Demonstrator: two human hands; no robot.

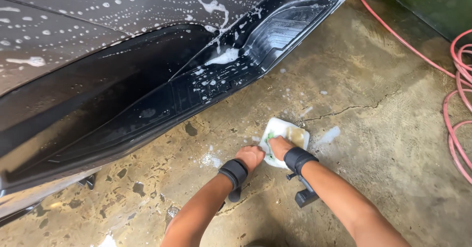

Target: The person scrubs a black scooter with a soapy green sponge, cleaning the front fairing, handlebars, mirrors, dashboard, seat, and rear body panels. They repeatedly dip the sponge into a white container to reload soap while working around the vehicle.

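Both my hands press on a soapy white sponge (287, 133) with a green patch, lying on the concrete floor (373, 144). My right hand (280, 146) is closed on the sponge's near side. My left hand (250, 156) is curled against the sponge's left edge. Each wrist wears a black band. Just beyond the sponge runs the black lower sill of a dark car (162, 94), dotted with white foam.
A pink hose (455, 104) lies coiled on the floor at the right and runs up toward the back. Foam blobs (211, 159) spot the concrete near the sill. A crack (344, 110) crosses the floor. Small black devices hang under my wrists.
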